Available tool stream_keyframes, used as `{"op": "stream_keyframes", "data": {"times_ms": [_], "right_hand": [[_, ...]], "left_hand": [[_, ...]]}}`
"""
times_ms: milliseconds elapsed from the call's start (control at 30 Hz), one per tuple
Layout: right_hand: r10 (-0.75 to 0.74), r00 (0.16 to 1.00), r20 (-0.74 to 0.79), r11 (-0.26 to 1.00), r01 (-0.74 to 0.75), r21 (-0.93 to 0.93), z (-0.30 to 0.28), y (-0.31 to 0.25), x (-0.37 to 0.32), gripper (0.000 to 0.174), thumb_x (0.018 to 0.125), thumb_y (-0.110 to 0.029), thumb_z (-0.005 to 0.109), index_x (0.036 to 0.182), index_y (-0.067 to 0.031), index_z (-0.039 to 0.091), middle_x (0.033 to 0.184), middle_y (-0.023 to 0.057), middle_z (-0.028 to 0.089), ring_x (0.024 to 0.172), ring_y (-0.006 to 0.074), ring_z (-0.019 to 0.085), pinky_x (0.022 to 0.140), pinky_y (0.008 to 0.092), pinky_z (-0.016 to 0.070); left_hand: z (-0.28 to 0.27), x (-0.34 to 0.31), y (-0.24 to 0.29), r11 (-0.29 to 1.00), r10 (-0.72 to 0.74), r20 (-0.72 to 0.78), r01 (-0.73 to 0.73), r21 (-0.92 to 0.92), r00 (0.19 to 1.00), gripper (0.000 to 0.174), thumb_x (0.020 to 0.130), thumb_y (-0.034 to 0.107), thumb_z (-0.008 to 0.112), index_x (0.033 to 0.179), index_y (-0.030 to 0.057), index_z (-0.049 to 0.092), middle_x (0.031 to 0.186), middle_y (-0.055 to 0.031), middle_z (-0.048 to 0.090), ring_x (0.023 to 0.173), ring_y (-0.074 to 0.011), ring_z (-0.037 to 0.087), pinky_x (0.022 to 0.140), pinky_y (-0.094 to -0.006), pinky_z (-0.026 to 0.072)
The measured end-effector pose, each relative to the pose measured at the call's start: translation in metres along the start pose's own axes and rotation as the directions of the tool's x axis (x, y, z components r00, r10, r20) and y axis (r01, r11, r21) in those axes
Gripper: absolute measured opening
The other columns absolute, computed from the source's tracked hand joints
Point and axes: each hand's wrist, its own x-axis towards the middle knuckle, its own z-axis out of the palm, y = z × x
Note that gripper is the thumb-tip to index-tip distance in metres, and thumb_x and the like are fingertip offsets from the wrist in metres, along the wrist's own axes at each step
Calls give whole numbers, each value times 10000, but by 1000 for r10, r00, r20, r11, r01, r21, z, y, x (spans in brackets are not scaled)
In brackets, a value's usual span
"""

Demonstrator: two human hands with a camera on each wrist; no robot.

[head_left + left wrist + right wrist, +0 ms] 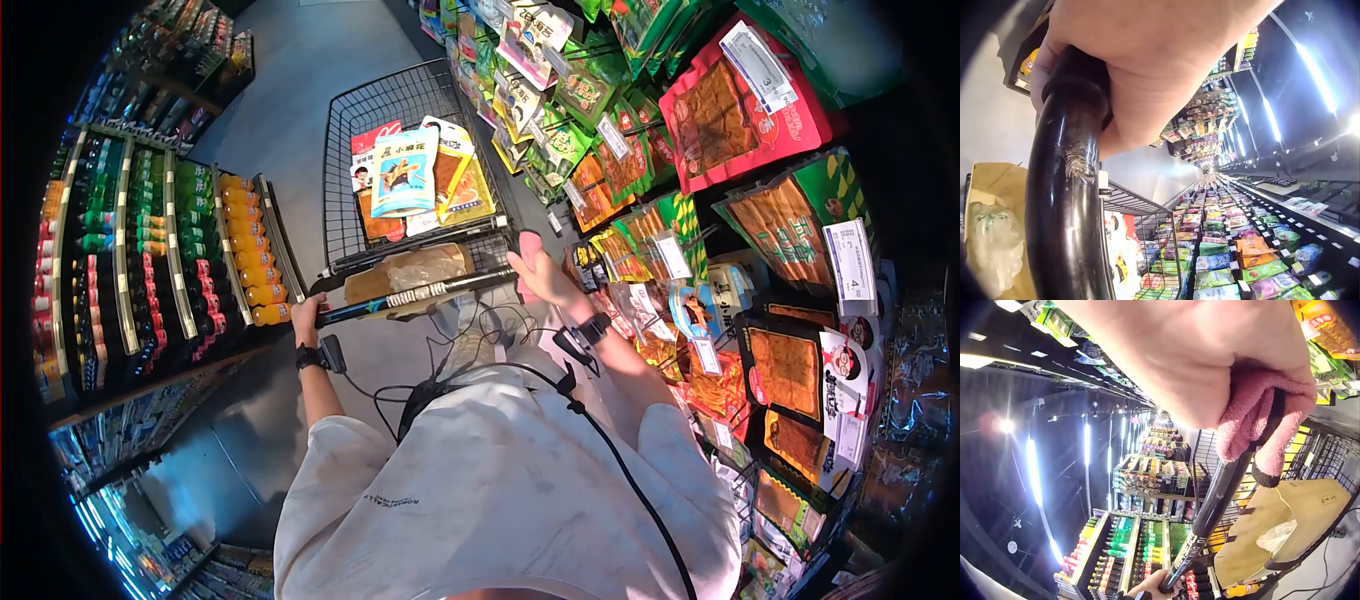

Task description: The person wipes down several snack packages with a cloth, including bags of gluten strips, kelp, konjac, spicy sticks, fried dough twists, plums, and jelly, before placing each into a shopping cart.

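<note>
My left hand (pixel 306 322) grips the left end of a shopping cart's black handlebar (pixel 410 297). In the left wrist view its fingers wrap the dark bend of the bar (pixel 1063 206). At the other end, my right hand (pixel 545 277) holds the bar, with a pink cloth (pixel 1266 415) bunched between palm and handle. Beyond the bar is the black wire cart (pixel 340 170). Several snack bags lie in it, a light blue and white bag (pixel 404 172) on top. Close behind the handle sits an open brown paper bag (pixel 1272 531) with clear plastic inside.
Shelves of bottled drinks (pixel 180 230) stand to the left of the aisle. Racks of packaged snacks (pixel 620 150) run close along the right side, near my right arm. Grey floor (pixel 300 50) stretches ahead of the cart. Black cables (pixel 440 385) hang at my waist.
</note>
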Motion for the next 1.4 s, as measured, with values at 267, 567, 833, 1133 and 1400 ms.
{"op": "stream_keyframes", "data": {"times_ms": [267,567,833,1133,1400], "right_hand": [[128,992,4,950,-123,287,1,12,87,390,1011,-344,613,771,-37,634,691,-70,555,647,29,505,545,236,404],[206,767,-608,978,-150,143,-68,-5,73,395,1006,-340,617,1163,20,657,1055,45,681,973,127,610,861,288,488],[-3,447,-895,975,-199,-103,-104,29,67,638,923,-254,691,1444,20,446,1413,225,522,1278,286,549,1077,381,419],[174,595,-784,980,-26,198,-108,-3,55,232,963,-178,671,780,-39,642,665,-64,543,595,26,444,516,247,341],[76,768,-636,993,0,119,-114,-61,48,234,982,-131,622,789,0,645,579,-48,515,518,40,439,466,257,329]], "left_hand": [[15,61,76,576,597,-210,-230,785,774,627,760,255,843,1268,-20,601,1223,-251,631,1161,-406,592,970,-471,483],[105,46,176,343,469,554,-720,603,688,593,952,598,547,1344,161,630,1266,-130,669,1257,-304,575,1166,-498,241],[154,105,184,301,506,384,-575,761,773,597,993,603,421,1357,163,597,1376,-209,569,1345,-434,445,1167,-601,219],[181,107,223,490,467,342,-561,667,815,646,975,444,564,1480,60,440,1421,-282,508,1366,-448,425,1136,-511,339],[200,-3,291,689,573,629,-725,-21,526,459,978,277,657,1302,-41,592,1187,-164,675,1095,-228,665,960,-338,511]]}}
